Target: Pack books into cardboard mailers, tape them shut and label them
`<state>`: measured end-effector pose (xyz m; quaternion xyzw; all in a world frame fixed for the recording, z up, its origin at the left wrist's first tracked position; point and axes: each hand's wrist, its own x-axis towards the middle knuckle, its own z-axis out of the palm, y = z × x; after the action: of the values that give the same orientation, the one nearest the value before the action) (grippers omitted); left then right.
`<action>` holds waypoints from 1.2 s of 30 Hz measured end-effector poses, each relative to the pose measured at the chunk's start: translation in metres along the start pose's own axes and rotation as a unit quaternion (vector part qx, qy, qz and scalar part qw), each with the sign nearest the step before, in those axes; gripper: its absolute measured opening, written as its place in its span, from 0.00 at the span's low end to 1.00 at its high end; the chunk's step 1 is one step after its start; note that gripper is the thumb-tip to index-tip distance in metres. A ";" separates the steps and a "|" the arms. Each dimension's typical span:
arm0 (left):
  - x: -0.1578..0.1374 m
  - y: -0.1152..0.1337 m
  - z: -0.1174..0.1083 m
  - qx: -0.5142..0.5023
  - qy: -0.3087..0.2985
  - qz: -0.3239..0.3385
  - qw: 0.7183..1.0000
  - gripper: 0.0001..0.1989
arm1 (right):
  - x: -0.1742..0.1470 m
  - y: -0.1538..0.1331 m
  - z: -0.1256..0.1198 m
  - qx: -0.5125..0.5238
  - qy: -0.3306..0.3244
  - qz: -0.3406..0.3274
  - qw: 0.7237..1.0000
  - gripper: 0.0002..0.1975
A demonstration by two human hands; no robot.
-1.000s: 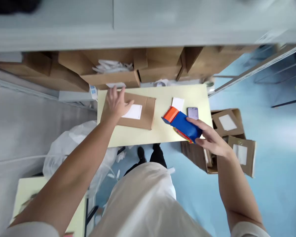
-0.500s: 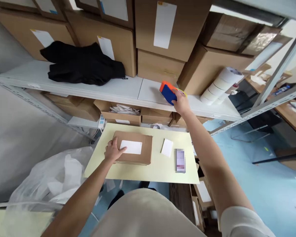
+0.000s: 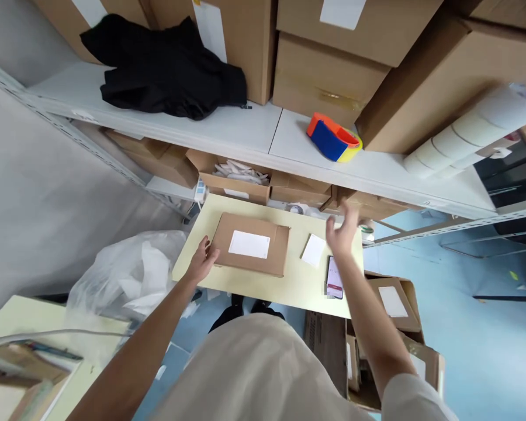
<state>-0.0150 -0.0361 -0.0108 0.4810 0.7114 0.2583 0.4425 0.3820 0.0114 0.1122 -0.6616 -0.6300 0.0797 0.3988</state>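
A closed cardboard box with a white label lies flat on the pale yellow table. At its left edge is my left hand, fingers apart and holding nothing. My right hand, slightly blurred, hovers over the table's right side, its fingers spread with nothing in them. Below it lies a phone with a lit screen, and a white card rests just left of that. On the shelf above sits an orange, blue and yellow tape dispenser, apart from both hands.
The grey shelf carries a black garment, large cardboard boxes and a stack of white rolls. An open box of white items stands underneath. To the left is a clear plastic bag; open cartons stand at right.
My right hand has let go of the tape dispenser on the shelf and come down over the table. My left hand has slid off the box top to its left edge. The view has shifted.
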 end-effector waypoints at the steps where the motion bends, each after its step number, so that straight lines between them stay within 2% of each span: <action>1: 0.001 -0.006 -0.001 -0.026 -0.009 -0.009 1.000 0.40 | -0.042 0.008 0.012 0.015 -0.066 0.059 0.996 0.34; 2: 0.002 -0.011 -0.001 -0.046 -0.024 -0.017 0.999 0.39 | -0.082 0.015 0.026 0.032 -0.155 0.106 0.982 0.40; 4: 0.003 -0.020 -0.001 -0.071 -0.072 -0.022 0.995 0.39 | -0.147 0.023 0.058 0.069 -0.311 0.171 0.932 0.49; 5: 0.004 -0.023 -0.001 -0.082 -0.100 -0.020 0.991 0.41 | -0.169 0.024 0.075 0.087 -0.351 0.189 0.913 0.51; 6: 0.004 -0.025 -0.001 -0.093 -0.123 -0.016 0.988 0.42 | -0.184 0.023 0.089 0.110 -0.362 0.196 0.905 0.50; 8: 0.003 -0.026 0.000 -0.110 -0.142 0.000 0.984 0.44 | -0.196 0.015 0.111 0.153 -0.344 0.216 0.901 0.42; 11: 0.000 -0.019 -0.002 -0.103 -0.132 0.064 0.984 0.41 | -0.185 0.000 0.117 0.193 -0.283 0.275 0.899 0.28; 14: -0.002 -0.002 -0.011 -0.030 -0.102 0.142 0.984 0.32 | -0.166 -0.011 0.098 0.200 -0.244 0.292 0.903 0.19; 16: -0.002 0.015 -0.018 0.053 -0.059 0.177 0.981 0.26 | -0.154 -0.020 0.081 0.171 -0.228 0.272 0.919 0.16; 18: 0.000 0.030 -0.024 0.137 -0.025 0.193 0.971 0.21 | -0.144 -0.033 0.069 0.108 -0.208 0.253 0.939 0.18; 20: 0.003 0.043 -0.027 0.203 -0.027 0.176 0.963 0.21 | -0.136 -0.047 0.064 0.025 -0.193 0.257 0.947 0.20; 23: 0.012 0.051 -0.022 0.250 -0.065 0.126 0.958 0.21 | -0.128 -0.060 0.071 -0.061 -0.207 0.299 0.929 0.20; 30: 0.039 0.054 -0.011 0.281 -0.108 0.102 0.948 0.24 | -0.115 -0.055 0.092 -0.079 -0.240 0.345 0.904 0.20; 33: 0.039 0.054 -0.010 0.295 -0.096 0.092 0.946 0.27 | -0.112 -0.052 0.095 -0.081 -0.246 0.359 0.897 0.23; 36: 0.030 0.052 -0.008 0.305 -0.037 0.118 0.944 0.30 | -0.114 -0.048 0.096 -0.066 -0.258 0.369 0.890 0.25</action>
<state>-0.0027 0.0129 0.0223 0.6827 0.6773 0.0615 0.2673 0.2648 -0.0556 0.0329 -0.8275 -0.4250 0.3469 0.1194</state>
